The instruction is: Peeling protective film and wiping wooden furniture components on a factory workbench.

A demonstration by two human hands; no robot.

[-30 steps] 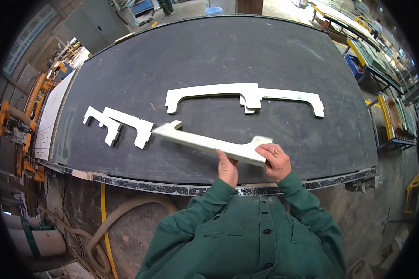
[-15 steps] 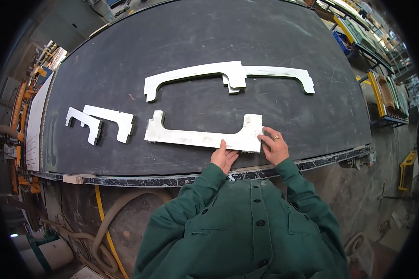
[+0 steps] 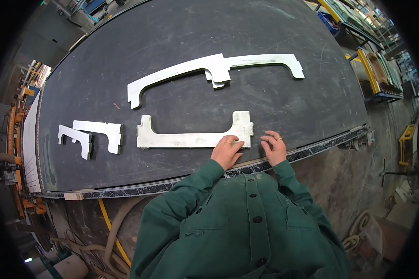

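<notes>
A white U-shaped board piece lies flat near me on the dark tabletop, its two arms pointing away and its cut ends rough. My left hand has bent fingers over the near edge at its right end, gripping it there; the thumb side is partly hidden. Just right of that end, my right hand is apart from the board, fingers loosely curled, thumb and forefinger separated, with nothing visible between them. Beyond lie two long white arched pieces, overlapping in the middle.
Two smaller white hooked pieces lie at the left of the big dark table. Its near edge runs before my body. Racks with panels stand at right. A thick hose loops on the floor at lower left.
My right hand has let go of the board's right end and moved off it. The left hand has turned palm down over the near edge. The view has shifted, and the board lies straighter.
</notes>
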